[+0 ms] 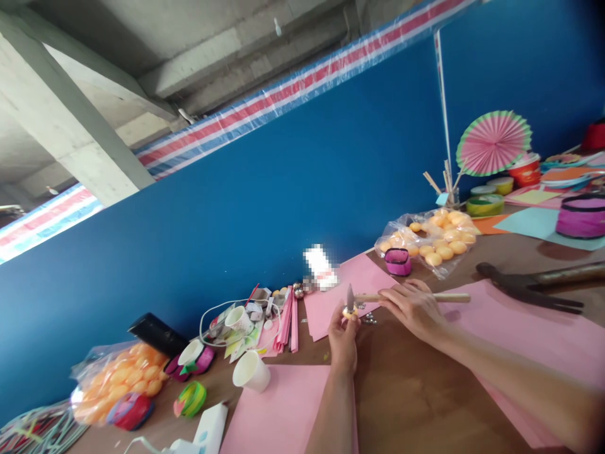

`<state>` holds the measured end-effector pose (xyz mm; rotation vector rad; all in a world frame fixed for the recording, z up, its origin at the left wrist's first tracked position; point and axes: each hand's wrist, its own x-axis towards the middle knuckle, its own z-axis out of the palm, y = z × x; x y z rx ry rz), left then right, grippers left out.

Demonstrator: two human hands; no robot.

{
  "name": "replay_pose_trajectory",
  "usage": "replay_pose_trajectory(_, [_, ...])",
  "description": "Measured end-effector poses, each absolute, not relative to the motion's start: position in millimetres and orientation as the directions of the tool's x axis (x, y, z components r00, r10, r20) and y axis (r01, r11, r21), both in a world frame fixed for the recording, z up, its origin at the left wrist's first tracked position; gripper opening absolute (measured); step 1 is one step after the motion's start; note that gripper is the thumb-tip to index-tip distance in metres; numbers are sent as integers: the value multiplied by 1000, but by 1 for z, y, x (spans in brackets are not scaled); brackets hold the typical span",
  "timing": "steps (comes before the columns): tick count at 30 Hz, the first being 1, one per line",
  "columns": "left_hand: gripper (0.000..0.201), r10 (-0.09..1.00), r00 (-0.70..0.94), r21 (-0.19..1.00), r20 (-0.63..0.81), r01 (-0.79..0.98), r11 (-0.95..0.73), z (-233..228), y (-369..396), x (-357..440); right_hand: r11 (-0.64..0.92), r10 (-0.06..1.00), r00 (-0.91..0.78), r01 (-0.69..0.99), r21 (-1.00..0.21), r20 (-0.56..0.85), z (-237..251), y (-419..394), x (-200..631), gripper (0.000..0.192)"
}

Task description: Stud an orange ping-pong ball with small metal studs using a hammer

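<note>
Two hands busy: left hand (343, 337) pinching small orange ball (350, 311); right hand (414, 308) gripping wooden-handled tool (444, 297); light, thin-shelled, probably easily crushed; best held gently by sides

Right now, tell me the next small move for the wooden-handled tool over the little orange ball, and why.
Probably press the wooden-handled metal-tipped tool straight down, gently. Its tip stands on top of the small orange ball, which the left hand pinches from below, while the right hand grips the wooden handle. Fingers sit close to the tip, so a light, steady push seems safest.
</note>
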<state>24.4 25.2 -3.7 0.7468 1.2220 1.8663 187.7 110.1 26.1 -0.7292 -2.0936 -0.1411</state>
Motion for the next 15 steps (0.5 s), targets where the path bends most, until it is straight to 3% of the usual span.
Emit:
replay_pose_trajectory(8, [33,850,-517,916,96,-287,-279,-3,24,25,818,454,-433,550,-170,779,29,109,189,19])
replay_pose_trajectory(15, [41,858,-509,922,73,-295,-253,-2,23,25,810,456,-414,561,-174,788,26,111,188,20])
